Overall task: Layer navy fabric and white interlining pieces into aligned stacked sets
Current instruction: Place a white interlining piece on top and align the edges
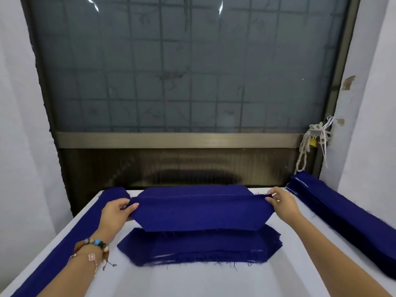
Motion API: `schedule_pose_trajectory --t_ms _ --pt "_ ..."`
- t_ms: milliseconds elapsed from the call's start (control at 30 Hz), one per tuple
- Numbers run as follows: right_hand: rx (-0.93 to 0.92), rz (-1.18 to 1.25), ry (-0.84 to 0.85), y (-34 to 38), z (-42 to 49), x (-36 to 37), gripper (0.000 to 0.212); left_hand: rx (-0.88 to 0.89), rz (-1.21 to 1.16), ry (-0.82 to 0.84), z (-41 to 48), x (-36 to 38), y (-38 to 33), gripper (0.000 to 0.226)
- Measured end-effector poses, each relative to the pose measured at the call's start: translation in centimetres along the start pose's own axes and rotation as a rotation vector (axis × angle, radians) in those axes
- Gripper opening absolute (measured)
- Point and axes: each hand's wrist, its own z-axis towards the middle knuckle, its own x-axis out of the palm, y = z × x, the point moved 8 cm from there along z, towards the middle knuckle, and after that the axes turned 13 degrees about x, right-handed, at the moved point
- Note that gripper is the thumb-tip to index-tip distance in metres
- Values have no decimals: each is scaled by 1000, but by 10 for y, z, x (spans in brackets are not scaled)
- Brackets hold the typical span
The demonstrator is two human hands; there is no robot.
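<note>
While I watch through the head camera, I count 2 hands, 1 lifted navy piece [201, 213], 1 low navy stack [199, 247] directly beneath it on the white bench [214, 281], 1 long navy strip [53, 254] along the bench's left edge and 1 pile of long navy pieces [342, 215] along its right edge. A thin white edge shows at the far end of that right pile; I cannot count its layers. Behind the lifted piece lies more navy cloth [192, 190], and I cannot tell whether it is a separate piece. The left hand [115, 213] pinches the lifted piece's left end, thumb on top and fingers curled under. The right hand [282, 202] pinches the right end with its fingertips. Both forearms reach forward, well apart, holding the piece stretched flat between them, raised above the stack with its near edge hanging lower. The left wrist carries 2 bracelets [94, 247]. Beyond the bench stands 1 frosted window [188, 67], with 1 knotted cord and padlock [312, 142] at its right frame.
</note>
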Motion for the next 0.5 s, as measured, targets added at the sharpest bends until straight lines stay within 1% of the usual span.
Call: schedule_pose_trajectory --t_ms 100,200,267,300,400,500 --pt "89 -88 60 -22 -5 6 2 -66 43 36 -15 3 13 11" --pt "159 -129 88 -42 -11 12 4 -89 114 52 -29 7 21 17" --pt "197 -112 86 -51 -15 15 5 -38 215 80 -37 12 22 25" --pt "217 -92 80 -55 -18 17 5 -1 273 92 -41 15 21 24" --pt "248 -22 57 -66 -25 24 11 82 326 59 -50 21 20 14" --pt "205 -82 71 -69 -31 38 19 128 326 -2 -56 27 15 4"
